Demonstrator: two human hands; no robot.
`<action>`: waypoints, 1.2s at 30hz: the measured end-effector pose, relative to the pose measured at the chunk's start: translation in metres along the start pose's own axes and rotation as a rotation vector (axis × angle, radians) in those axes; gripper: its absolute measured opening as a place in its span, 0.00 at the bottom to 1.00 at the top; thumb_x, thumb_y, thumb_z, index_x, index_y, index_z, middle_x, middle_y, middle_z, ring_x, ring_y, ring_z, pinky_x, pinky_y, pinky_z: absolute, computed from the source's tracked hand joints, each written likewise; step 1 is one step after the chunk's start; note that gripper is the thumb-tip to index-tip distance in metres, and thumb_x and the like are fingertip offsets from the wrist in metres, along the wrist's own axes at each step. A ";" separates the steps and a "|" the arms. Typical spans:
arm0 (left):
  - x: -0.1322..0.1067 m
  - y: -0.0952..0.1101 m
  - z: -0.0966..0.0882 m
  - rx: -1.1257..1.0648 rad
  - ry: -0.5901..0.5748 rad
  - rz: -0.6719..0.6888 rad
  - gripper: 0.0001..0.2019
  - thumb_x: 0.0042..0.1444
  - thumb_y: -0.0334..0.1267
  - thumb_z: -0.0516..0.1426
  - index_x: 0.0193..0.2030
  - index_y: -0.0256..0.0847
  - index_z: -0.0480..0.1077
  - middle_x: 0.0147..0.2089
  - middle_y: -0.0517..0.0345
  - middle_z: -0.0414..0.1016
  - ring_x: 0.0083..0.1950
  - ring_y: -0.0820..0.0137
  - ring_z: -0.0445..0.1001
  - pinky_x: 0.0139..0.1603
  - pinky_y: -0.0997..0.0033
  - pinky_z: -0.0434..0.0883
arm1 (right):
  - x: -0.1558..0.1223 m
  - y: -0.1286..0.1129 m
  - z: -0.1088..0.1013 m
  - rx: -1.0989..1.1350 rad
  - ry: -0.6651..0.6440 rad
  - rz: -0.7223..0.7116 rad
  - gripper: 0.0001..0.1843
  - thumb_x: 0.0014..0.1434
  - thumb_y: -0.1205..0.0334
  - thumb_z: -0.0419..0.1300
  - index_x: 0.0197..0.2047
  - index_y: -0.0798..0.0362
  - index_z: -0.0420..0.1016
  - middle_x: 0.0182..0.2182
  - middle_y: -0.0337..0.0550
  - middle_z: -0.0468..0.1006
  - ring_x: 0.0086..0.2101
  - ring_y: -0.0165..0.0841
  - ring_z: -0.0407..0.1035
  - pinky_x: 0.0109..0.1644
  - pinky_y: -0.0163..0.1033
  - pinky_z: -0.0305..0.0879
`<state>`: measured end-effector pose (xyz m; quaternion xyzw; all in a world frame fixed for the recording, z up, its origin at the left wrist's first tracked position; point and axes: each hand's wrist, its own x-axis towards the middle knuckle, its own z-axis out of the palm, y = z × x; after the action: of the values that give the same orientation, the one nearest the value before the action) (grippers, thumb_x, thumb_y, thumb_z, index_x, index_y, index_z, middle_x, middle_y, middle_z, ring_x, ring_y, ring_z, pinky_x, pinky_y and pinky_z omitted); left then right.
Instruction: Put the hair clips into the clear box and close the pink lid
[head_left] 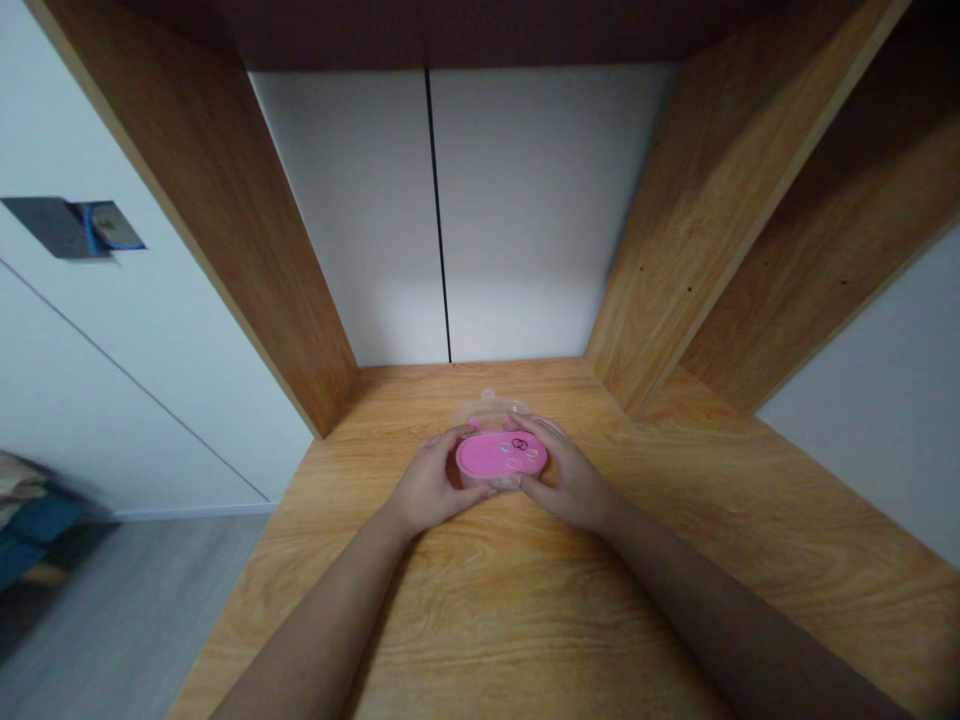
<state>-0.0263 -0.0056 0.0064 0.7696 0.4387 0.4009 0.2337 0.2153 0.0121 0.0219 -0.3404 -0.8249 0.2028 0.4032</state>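
Observation:
A small oval container with a pink lid and clear sides is on the wooden tabletop, between my two hands. Several small rings or ring-like outlines, one of them dark, show on the right part of the lid. My left hand curves around the container's left end, thumb along the near side and fingers at the far side. From the right, my right hand grips the other end in the same way. Just behind the container lies a clear plastic piece, partly hidden by the container and my fingers.
Wooden upright panels stand left and right of the tabletop, with a white back panel between them and a dark shelf overhead. An open wall socket box with blue wires is at the left. Dark blue cloth lies at lower left.

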 end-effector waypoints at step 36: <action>-0.003 -0.001 -0.001 0.119 -0.007 0.014 0.38 0.46 0.52 0.70 0.63 0.46 0.64 0.64 0.44 0.71 0.62 0.51 0.72 0.63 0.46 0.68 | -0.002 -0.001 0.006 0.038 0.048 -0.001 0.41 0.51 0.61 0.69 0.67 0.43 0.63 0.59 0.50 0.72 0.60 0.48 0.64 0.67 0.59 0.57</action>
<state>-0.0289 -0.0076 0.0052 0.7866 0.4558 0.3728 0.1862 0.2111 0.0095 0.0185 -0.3370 -0.8112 0.2100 0.4292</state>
